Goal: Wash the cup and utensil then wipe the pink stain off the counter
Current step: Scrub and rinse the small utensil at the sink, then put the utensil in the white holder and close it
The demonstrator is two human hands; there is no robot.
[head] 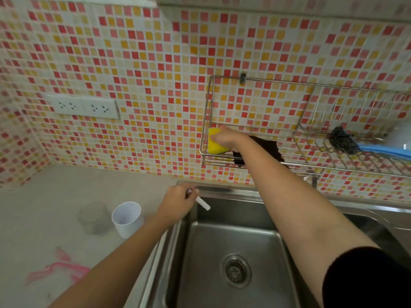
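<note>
My right hand (224, 137) reaches up into the wire wall rack (255, 163) and grips a yellow sponge (214, 144) at the rack's left end. My left hand (178, 203) holds a white utensil (203, 203) over the back left corner of the steel sink (233, 241); only its handle end shows. A white cup (126, 218) stands upright on the grey counter (44, 207), just left of the sink. The pink stain (60, 270) is smeared on the counter near the front left.
A clear glass (93, 216) stands left of the cup. The rack also holds a dark cloth (269, 147), a dark scouring pad (342, 140) and a blue-handled brush (387, 152). A double wall socket (84, 106) sits on the tiled wall.
</note>
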